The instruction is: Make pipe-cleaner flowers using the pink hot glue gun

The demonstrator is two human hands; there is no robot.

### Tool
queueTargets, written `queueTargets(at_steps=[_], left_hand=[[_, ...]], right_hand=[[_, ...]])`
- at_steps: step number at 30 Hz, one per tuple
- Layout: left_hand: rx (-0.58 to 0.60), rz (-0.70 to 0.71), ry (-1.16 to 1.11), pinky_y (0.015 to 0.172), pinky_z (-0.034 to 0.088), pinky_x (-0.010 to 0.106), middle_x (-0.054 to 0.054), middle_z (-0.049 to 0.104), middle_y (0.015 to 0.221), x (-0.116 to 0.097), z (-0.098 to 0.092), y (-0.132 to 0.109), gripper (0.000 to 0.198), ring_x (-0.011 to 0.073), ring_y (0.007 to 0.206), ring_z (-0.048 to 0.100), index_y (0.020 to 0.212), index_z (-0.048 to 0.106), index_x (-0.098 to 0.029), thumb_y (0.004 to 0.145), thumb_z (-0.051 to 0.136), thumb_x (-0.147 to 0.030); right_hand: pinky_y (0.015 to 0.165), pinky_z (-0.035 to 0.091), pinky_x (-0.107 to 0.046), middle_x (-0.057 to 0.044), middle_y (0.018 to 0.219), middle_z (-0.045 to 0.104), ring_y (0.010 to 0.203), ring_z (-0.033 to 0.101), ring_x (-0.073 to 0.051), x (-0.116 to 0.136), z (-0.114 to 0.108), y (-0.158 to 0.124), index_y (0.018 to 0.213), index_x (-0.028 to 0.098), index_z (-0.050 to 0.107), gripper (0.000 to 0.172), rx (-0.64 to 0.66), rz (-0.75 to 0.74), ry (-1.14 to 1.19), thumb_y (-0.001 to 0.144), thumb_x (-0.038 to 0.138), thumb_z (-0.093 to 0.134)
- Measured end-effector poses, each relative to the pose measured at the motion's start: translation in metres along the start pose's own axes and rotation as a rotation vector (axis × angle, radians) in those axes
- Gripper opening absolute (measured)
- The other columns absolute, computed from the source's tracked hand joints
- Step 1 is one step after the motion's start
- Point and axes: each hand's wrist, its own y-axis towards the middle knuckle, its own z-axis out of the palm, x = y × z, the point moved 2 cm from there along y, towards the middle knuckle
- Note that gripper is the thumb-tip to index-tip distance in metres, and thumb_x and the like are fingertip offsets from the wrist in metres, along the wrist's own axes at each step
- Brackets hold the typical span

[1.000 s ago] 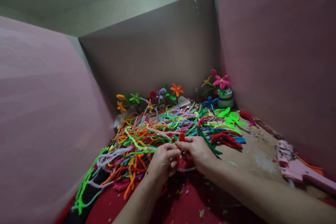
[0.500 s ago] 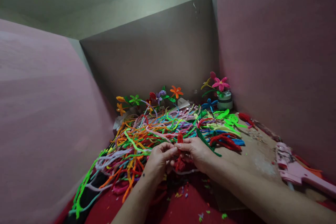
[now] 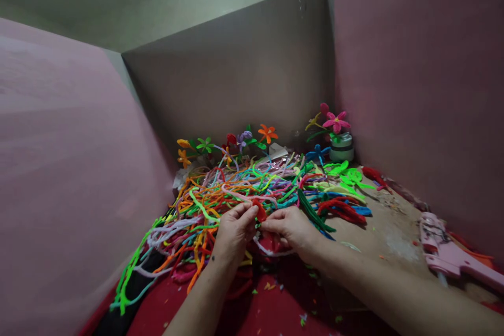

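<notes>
A folded red pipe cleaner (image 3: 259, 211) stands up between my hands, over the front of a heap of loose pipe cleaners. My left hand (image 3: 237, 227) pinches it between thumb and fingers from the left. The fingers of my right hand (image 3: 290, 228) are closed at its lower end; their exact hold is partly hidden. Just below the fingertips curves a pale pipe cleaner (image 3: 275, 254). Dark green pipe cleaners (image 3: 313, 212) and a red bundle (image 3: 342, 211) lie to the right of my right hand.
The multicoloured pipe cleaner heap (image 3: 236, 184) covers the board's middle and left. Behind it stand finished flowers, an orange one (image 3: 268, 133) among them, and a pale jar (image 3: 342, 148). A pink glue gun (image 3: 444, 252) lies at right. Pink panels (image 3: 417, 63) flank the space.
The red piece is turned and shows shorter and rounder above my left fingers. My right fingers have moved down to its lower end. The view has shifted slightly.
</notes>
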Motion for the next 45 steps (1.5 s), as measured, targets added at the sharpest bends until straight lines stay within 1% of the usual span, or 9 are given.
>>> queueTargets(at_steps=[7,13,19,25,29,34,38,42,45], left_hand=[[0.022,-0.051,0.002,0.038,0.024,0.014,-0.009,0.041,0.043,0.002,0.001,-0.002,0.026,0.0014,0.035,0.031,0.072,0.059,-0.014,0.058,0.075,-0.030],[0.220,-0.123,-0.016,0.037,0.019,0.015,-0.009,0.036,0.043,0.001,0.003,-0.005,0.022,0.0009,0.036,0.026,0.073,0.060,-0.013,0.064,0.071,-0.030],[0.247,-0.111,0.168,0.036,0.016,0.017,-0.007,0.038,0.042,-0.005,0.000,-0.006,0.026,0.0017,0.034,0.028,0.060,0.054,-0.013,0.066,0.068,-0.034],[0.196,-0.060,0.347,0.035,0.018,0.016,-0.008,0.037,0.038,-0.012,0.003,-0.011,0.028,0.0026,0.033,0.027,0.055,0.050,-0.015,0.065,0.067,-0.035],[0.167,-0.042,0.420,0.034,0.018,0.017,-0.008,0.037,0.038,-0.014,0.007,-0.013,0.028,0.0030,0.033,0.028,0.054,0.048,-0.016,0.064,0.066,-0.035],[0.167,-0.033,0.382,0.035,0.020,0.016,-0.007,0.040,0.040,-0.014,0.005,-0.013,0.025,0.0030,0.034,0.030,0.056,0.050,-0.015,0.064,0.068,-0.031],[0.183,0.004,0.283,0.035,0.020,0.016,-0.006,0.048,0.046,-0.013,0.001,-0.010,0.019,0.0024,0.034,0.031,0.073,0.058,-0.015,0.068,0.066,-0.031],[0.096,0.018,0.299,0.034,0.019,0.017,-0.007,0.042,0.039,-0.012,-0.002,-0.008,0.021,0.0035,0.032,0.029,0.070,0.059,-0.014,0.070,0.063,-0.034],[0.032,0.092,0.454,0.035,0.021,0.018,-0.008,0.039,0.038,-0.014,-0.001,-0.008,0.020,0.0043,0.033,0.029,0.063,0.058,-0.014,0.070,0.062,-0.033]], right_hand=[[0.040,0.021,-0.021,0.003,0.043,0.052,0.038,0.037,-0.006,0.001,-0.001,0.002,0.052,0.013,0.060,0.014,-0.014,-0.063,-0.036,0.062,0.024,0.062],[0.038,0.017,-0.021,0.006,0.037,0.044,0.034,0.030,-0.004,0.000,-0.003,0.002,0.047,0.015,0.051,0.019,0.052,-0.057,-0.027,0.060,0.024,0.061],[0.038,0.019,-0.020,0.007,0.038,0.043,0.034,0.030,-0.004,-0.004,0.000,0.001,0.050,0.015,0.051,0.016,0.105,-0.007,-0.029,0.059,0.025,0.061],[0.037,0.019,-0.019,0.008,0.036,0.039,0.035,0.029,-0.003,-0.005,0.001,0.001,0.046,0.015,0.050,0.018,0.074,-0.027,-0.068,0.059,0.022,0.060],[0.038,0.020,-0.019,0.007,0.038,0.042,0.036,0.031,-0.004,-0.010,0.001,0.004,0.050,0.014,0.055,0.013,0.057,-0.023,-0.065,0.059,0.022,0.061],[0.040,0.025,-0.020,0.006,0.041,0.047,0.038,0.037,-0.006,-0.011,0.001,0.004,0.055,0.014,0.058,0.011,0.042,0.002,-0.022,0.057,0.024,0.061],[0.038,0.024,-0.019,0.006,0.039,0.046,0.035,0.036,-0.005,-0.003,0.002,-0.002,0.051,0.015,0.054,0.011,0.045,0.031,0.002,0.056,0.021,0.061],[0.035,0.022,-0.019,0.007,0.034,0.043,0.031,0.033,-0.004,0.001,0.002,-0.005,0.047,0.015,0.052,0.013,0.063,0.043,-0.002,0.056,0.018,0.061],[0.033,0.018,-0.019,0.007,0.031,0.042,0.029,0.030,-0.004,0.001,0.001,-0.004,0.044,0.015,0.051,0.015,0.077,0.036,-0.016,0.056,0.015,0.060]])
